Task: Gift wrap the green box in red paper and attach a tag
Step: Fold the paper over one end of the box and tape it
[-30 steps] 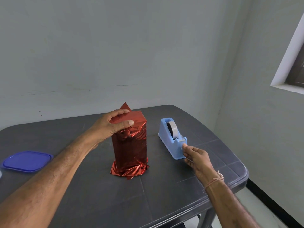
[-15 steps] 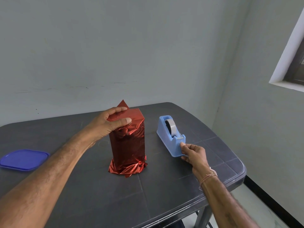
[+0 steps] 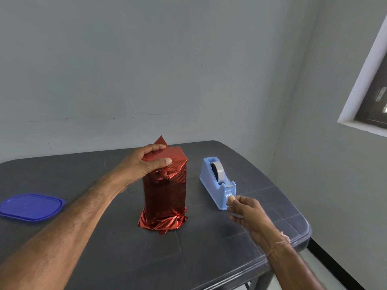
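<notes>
Two hands worked: the left hand (image 3: 144, 164) held the red paper (image 3: 162, 156) folded atop the box (image 3: 165, 197), upright on the surface (image 3: 209, 258); the right hand (image 3: 245, 210) pinched tape (image 3: 219, 171) at the dispenser (image 3: 209, 185). Letting go might pop the fold open.

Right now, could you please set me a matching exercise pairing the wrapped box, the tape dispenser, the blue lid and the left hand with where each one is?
1. wrapped box
2. tape dispenser
3. blue lid
4. left hand

A. flat near the table's left edge
B. grips the box's top
C. upright mid-table
D. right of the box, right hand pinching tape at its front

Pairs: 1-C, 2-D, 3-A, 4-B
</notes>
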{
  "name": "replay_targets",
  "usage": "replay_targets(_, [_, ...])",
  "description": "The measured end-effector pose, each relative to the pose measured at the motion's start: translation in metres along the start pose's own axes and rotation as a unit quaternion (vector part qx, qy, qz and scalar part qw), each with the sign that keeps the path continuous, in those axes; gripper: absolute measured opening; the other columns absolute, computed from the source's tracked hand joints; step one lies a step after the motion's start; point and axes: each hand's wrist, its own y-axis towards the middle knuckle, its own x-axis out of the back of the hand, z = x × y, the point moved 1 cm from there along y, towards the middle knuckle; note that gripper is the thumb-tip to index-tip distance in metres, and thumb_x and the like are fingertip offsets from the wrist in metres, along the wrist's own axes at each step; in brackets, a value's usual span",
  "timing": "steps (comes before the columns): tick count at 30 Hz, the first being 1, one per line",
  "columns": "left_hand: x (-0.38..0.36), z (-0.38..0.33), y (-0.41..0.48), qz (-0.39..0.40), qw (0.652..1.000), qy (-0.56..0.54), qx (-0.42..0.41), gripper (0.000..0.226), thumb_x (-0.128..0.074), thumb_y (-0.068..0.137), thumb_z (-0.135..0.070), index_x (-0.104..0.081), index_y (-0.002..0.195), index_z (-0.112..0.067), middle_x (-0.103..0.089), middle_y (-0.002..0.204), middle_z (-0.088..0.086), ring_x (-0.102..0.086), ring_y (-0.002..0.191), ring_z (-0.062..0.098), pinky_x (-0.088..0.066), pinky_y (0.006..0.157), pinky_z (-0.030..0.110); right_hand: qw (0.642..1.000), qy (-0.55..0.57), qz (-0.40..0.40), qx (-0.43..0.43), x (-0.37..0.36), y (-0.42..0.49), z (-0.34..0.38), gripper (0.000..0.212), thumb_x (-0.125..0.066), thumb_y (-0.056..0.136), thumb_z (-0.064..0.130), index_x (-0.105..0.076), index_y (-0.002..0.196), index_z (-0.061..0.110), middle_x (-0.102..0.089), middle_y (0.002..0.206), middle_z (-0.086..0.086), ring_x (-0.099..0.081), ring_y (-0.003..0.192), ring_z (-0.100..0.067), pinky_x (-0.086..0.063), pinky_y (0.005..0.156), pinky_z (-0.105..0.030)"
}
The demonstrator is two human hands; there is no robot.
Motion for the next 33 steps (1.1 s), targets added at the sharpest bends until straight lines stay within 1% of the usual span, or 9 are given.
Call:
replay_targets(4, [0.001, 0.001, -0.001, -0.006, 1.000, -0.002, 0.001, 0.064, -0.082, 0.067, -0.049, -0.065, 0.128, -0.041, -0.058, 0.121, -0.020, -0.056, 0.107, -0.002, -0.043, 0.084, 0.017, 0.989, -0.069, 0.091, 0.091, -0.019, 0.005, 0.069, 0.031, -0.062, 0.101, 0.033, -0.072, 0.100, 0.004, -0.071, 0.094, -0.005, -0.067, 0.091, -0.014, -0.055, 0.071, -0.023])
replay_targets(7, [0.001, 0.000, 0.000, -0.007, 1.000, 0.001, 0.000, 0.060, -0.084, 0.073, -0.045, -0.064, 0.130, -0.041, -0.058, 0.122, -0.019, -0.056, 0.106, -0.004, -0.043, 0.082, 0.014, 0.960, -0.148, 0.172, 0.165, -0.048, 0.009, 0.130, 0.031, -0.061, 0.101, 0.035, -0.068, 0.093, 0.006, -0.064, 0.087, -0.001, -0.062, 0.084, -0.010, -0.054, 0.074, -0.025])
replay_targets(10, [0.003, -0.001, 0.001, -0.003, 1.000, 0.016, -0.012, 0.053, -0.083, 0.081, -0.036, -0.064, 0.130, -0.036, -0.060, 0.118, -0.019, -0.059, 0.100, -0.005, -0.045, 0.073, 0.005, 0.902, -0.277, 0.247, 0.221, -0.086, 0.018, 0.177, 0.030, -0.057, 0.104, 0.036, -0.066, 0.089, 0.012, -0.062, 0.085, 0.002, -0.060, 0.084, -0.008, -0.054, 0.079, -0.029])
replay_targets(13, [0.002, 0.001, 0.003, -0.003, 1.000, 0.006, -0.006, 0.052, -0.086, 0.079, -0.033, -0.065, 0.126, -0.034, -0.064, 0.121, -0.012, -0.063, 0.099, -0.003, -0.048, 0.069, 0.003, 0.832, -0.411, 0.291, 0.233, -0.121, 0.032, 0.204, 0.039, -0.055, 0.104, 0.042, -0.063, 0.087, 0.008, -0.060, 0.087, -0.002, -0.057, 0.082, -0.010, -0.054, 0.076, -0.028])
replay_targets(15, [0.002, 0.002, 0.003, -0.007, 1.000, 0.002, -0.002, 0.048, -0.086, 0.079, -0.032, -0.062, 0.120, -0.036, -0.064, 0.118, -0.014, -0.061, 0.099, -0.005, -0.046, 0.068, 0.001, 0.796, -0.475, 0.300, 0.227, -0.137, 0.043, 0.214, 0.043, -0.056, 0.103, 0.046, -0.064, 0.088, 0.006, -0.061, 0.089, -0.002, -0.058, 0.083, -0.011, -0.056, 0.077, -0.030])
replay_targets(19, [0.001, 0.000, 0.001, 0.002, 1.000, 0.010, -0.002, 0.047, -0.082, 0.082, -0.034, -0.057, 0.122, -0.038, -0.062, 0.109, -0.021, -0.058, 0.095, -0.008, -0.042, 0.068, 0.005, 0.744, -0.555, 0.315, 0.198, -0.158, 0.051, 0.226, 0.035, -0.058, 0.101, 0.048, -0.065, 0.083, 0.019, -0.063, 0.089, 0.004, -0.060, 0.084, -0.009, -0.058, 0.082, -0.033])
replay_targets(23, [0.001, -0.002, -0.001, 0.004, 1.000, -0.002, -0.001, 0.046, -0.083, 0.081, -0.034, -0.062, 0.122, -0.037, -0.067, 0.110, -0.019, -0.063, 0.102, 0.000, -0.044, 0.075, 0.010, 0.709, -0.600, 0.327, 0.176, -0.170, 0.049, 0.229, 0.035, -0.055, 0.101, 0.051, -0.067, 0.097, 0.018, -0.063, 0.093, 0.005, -0.061, 0.087, -0.009, -0.060, 0.088, -0.035])
replay_targets(28, [0.002, 0.001, 0.000, -0.004, 1.000, 0.006, -0.002, 0.054, -0.085, 0.071, -0.046, -0.065, 0.121, -0.043, -0.071, 0.118, -0.013, -0.063, 0.114, 0.009, -0.047, 0.101, 0.030, 0.683, -0.635, 0.322, 0.160, -0.177, 0.051, 0.229, 0.034, -0.055, 0.101, 0.053, -0.065, 0.100, 0.020, -0.064, 0.096, 0.006, -0.062, 0.089, -0.011, -0.059, 0.081, -0.031])
replay_targets(33, [0.001, 0.000, 0.000, 0.003, 1.000, 0.010, -0.006, 0.049, -0.085, 0.077, -0.038, -0.062, 0.120, -0.045, -0.067, 0.116, -0.019, -0.062, 0.110, 0.003, -0.046, 0.100, 0.027, 0.635, -0.702, 0.284, 0.151, -0.179, 0.057, 0.226, 0.052, -0.060, 0.096, 0.058, -0.070, 0.106, 0.008, -0.069, 0.105, -0.002, -0.062, 0.084, -0.010, -0.055, 0.069, -0.027])
